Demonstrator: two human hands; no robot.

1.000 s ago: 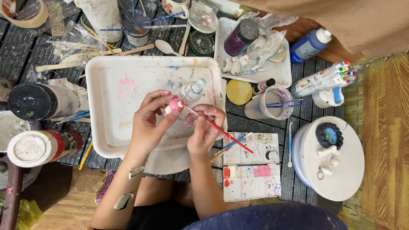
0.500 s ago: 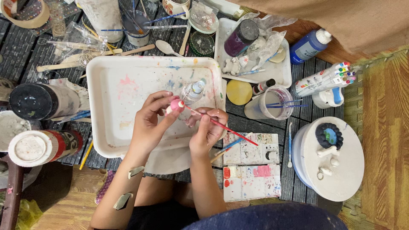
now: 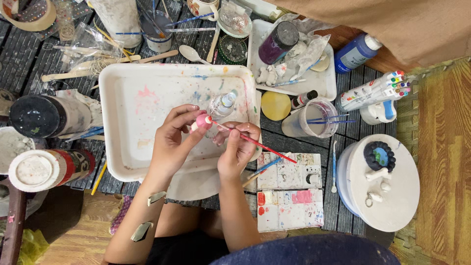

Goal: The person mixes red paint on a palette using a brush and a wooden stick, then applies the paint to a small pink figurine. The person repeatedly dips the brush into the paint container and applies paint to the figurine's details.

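The small pink figurine [image 3: 201, 120] sits pinched between the fingertips of my left hand [image 3: 171, 142], held up over the middle of the white tray [image 3: 127, 103] rather than resting in it; I judge that keeps its wet surface off everything and lets any drip land among the paint smears already there. Going from the left edge: a dark-lidded jar [image 3: 37, 115] lies on its side on the bench [image 3: 29, 54], and below it a red-and-white tin [image 3: 39, 169] lies likewise, both well apart from my hands and out of the working space; wooden sticks [image 3: 88, 71] lie just above the tray's far rim. My left grip is closed on the figurine, thumb below and fingers above, turning the rounded end toward the brush. A small clear bottle [image 3: 222, 104] lies in the tray just beyond the figurine, near it though I cannot tell if they touch. My right hand [image 3: 238, 149] is clamped on a red-handled paintbrush [image 3: 255, 143], gripped close to the bristle end as one holds a pen, so the tip meets the figurine with fine control; the handle trails away to the right and down. Just beside that hand lie two white paint palettes [image 3: 289, 189], near enough for reloading colour; a clear rinse cup [image 3: 314, 118] with blue-handled brushes in it stands beyond them, a bundle of markers [image 3: 375, 91] further right, and a round white lid [image 3: 392, 196] carries a dark ring piece and small white pieces set aside, perhaps to dry.
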